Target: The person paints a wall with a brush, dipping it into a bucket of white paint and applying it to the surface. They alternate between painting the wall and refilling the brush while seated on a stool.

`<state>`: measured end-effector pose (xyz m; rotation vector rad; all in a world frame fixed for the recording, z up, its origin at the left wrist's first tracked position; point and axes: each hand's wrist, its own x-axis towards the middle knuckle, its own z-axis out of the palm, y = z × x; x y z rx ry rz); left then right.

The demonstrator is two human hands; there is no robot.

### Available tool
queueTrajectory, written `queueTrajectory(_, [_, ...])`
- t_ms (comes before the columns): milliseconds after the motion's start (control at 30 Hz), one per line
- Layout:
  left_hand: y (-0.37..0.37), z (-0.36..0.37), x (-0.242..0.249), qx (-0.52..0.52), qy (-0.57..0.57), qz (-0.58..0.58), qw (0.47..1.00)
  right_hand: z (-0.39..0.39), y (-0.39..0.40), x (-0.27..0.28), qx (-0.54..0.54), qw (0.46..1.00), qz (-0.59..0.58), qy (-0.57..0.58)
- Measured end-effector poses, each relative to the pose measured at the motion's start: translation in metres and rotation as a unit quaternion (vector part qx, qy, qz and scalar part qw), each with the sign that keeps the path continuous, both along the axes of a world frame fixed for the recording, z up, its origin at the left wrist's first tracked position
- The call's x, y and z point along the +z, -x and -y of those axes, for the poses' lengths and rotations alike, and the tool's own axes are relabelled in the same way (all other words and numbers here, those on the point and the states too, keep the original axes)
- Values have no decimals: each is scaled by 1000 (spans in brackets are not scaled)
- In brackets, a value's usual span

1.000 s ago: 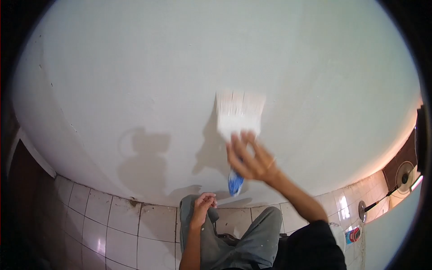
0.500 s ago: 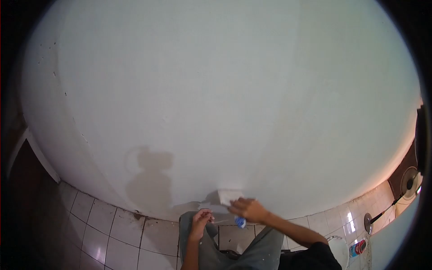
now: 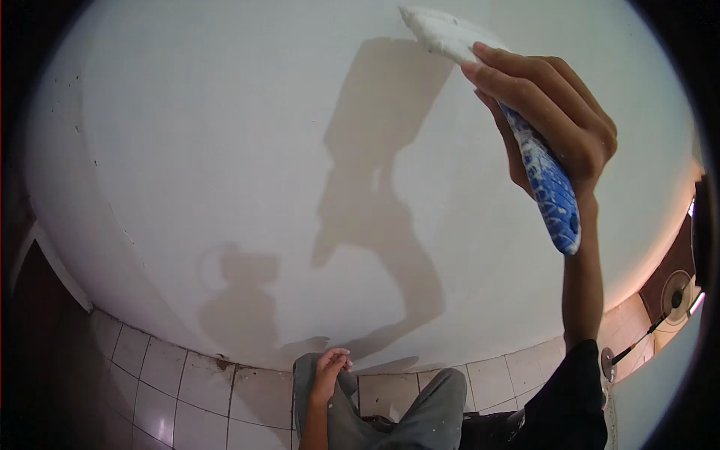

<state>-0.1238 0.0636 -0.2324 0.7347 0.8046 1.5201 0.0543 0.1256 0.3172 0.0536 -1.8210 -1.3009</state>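
Observation:
My right hand (image 3: 551, 112) is raised high at the upper right, closed round a wide paint brush (image 3: 553, 187) with a blue, paint-spattered handle. White bristles (image 3: 446, 34) point up and left, close to the pale wall (image 3: 225, 150); whether they touch it is unclear. Low in the view, my left hand (image 3: 331, 366) rests by my left knee with its fingers curled; anything in it is too small to make out. Shadows of my arm, the brush and my head fall on the wall.
Tiled floor (image 3: 259, 390) runs along the wall's foot. A standing fan (image 3: 676, 298) is at the right edge. A dark doorway (image 3: 49, 300) lies at the left. My bent knees are close to the wall.
My right hand has risen with the brush from the wall's foot to the upper right, nearer the camera. The left hand has barely moved.

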Motion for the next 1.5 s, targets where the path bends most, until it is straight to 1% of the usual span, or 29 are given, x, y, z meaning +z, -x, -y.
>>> queueTrajectory(33, [1, 0, 1, 1, 1, -5, 1000, -8, 3, -4, 8, 1000, -17, -24])
queueTrajectory(100, [3, -1, -2, 2, -6, -8, 1000, -22, 11, -32, 13, 999, -44, -6])
queueTrajectory(133, [2, 0, -5, 5, -9, -7, 1000, -27, 16, -62, -9, 999, -39, 26])
queueTrajectory(233, [2, 2, -7, 6, -7, 14, 1000, -36, 19, -178, -128, 990, 51, 13])
queueTrajectory(300, [3, 2, -9, 12, -8, 8, 1000, -19, 21, -255, -126, 984, 115, 54])
queueTrajectory(367, [1, 3, -7, 15, -8, 10, 1000, 6, 19, -301, -100, 961, 173, 190])
queueTrajectory(400, [1, 3, -6, 13, -11, 13, 1000, 11, 22, -307, -76, 941, 202, 262])
queueTrajectory(500, [2, 4, -6, 5, -9, 7, 1000, 9, 27, -302, -116, 797, 284, 520])
queueTrajectory(600, [5, 3, -5, 1, -18, -8, 1000, -12, 39, -246, -89, 834, 223, 497])
queueTrajectory(667, [2, 2, -6, 1, -17, -7, 1000, -34, 45, -180, -1, 849, 126, 513])
queueTrajectory(700, [2, 2, -9, 3, -12, -4, 1000, -32, 49, -138, 24, 868, 103, 485])
queueTrajectory(733, [3, 1, -10, 5, -6, -1, 1000, -28, 52, -100, 39, 861, 83, 501])
queueTrajectory(800, [3, 0, -10, 3, 1, -3, 1000, -28, 59, -32, 98, 920, 62, 375])
queueTrajectory(833, [3, 1, -10, 1, 5, -3, 1000, -20, 62, 0, 76, 939, 29, 333])
queueTrajectory(867, [2, 1, -9, 0, 11, 2, 1000, -23, 65, 32, 140, 953, 30, 265])
queueTrajectory(900, [2, 0, -7, -1, 16, 7, 1000, -20, 70, 61, 154, 963, 20, 220])
queueTrajectory(933, [3, 0, -5, -3, 21, 12, 1000, -13, 72, 81, 167, 971, 10, 173])
queueTrajectory(1000, [2, 1, -4, -2, 17, 25, 1000, 5, 76, 92, 78, 986, -44, 139])
queueTrajectory(1067, [4, -1, -4, -1, 9, 26, 1000, -2, 78, 90, 79, 995, -38, 52])
queueTrajectory(1133, [4, -1, -10, -2, 2, 21, 1000, -21, 80, 74, 102, 994, -33, -22])
queueTrajectory(1167, [3, 0, -11, 1, 3, 26, 1000, -19, 77, 49, 87, 996, -23, 28])
queueTrajectory(1200, [3, 0, -13, 3, 4, 30, 1000, -22, 79, 18, 72, 996, -46, 35])
queueTrajectory(1233, [3, -1, -14, 5, 4, 33, 999, -29, 77, -17, 10, 999, -50, -2])
queueTrajectory(1267, [4, 1, -13, 3, 8, 34, 999, -33, 75, -55, -26, 999, -10, -31])
queueTrajectory(1333, [4, 3, -7, 3, 10, 33, 999, -27, 68, -131, -72, 992, 102, -14])
queueTrajectory(1367, [3, 4, -7, 6, 9, 33, 999, -21, 67, -167, -57, 991, 123, -10])
queueTrajectory(1400, [2, 4, -8, 8, 9, 33, 999, -6, 63, -190, -65, 983, 169, 23])
queueTrajectory(1467, [3, 2, -7, 14, 12, 30, 999, 1, 61, -236, -6, 971, 194, 139])
queueTrajectory(1500, [3, 3, -7, 16, 16, 27, 999, 1, 60, -235, 3, 957, 211, 200])
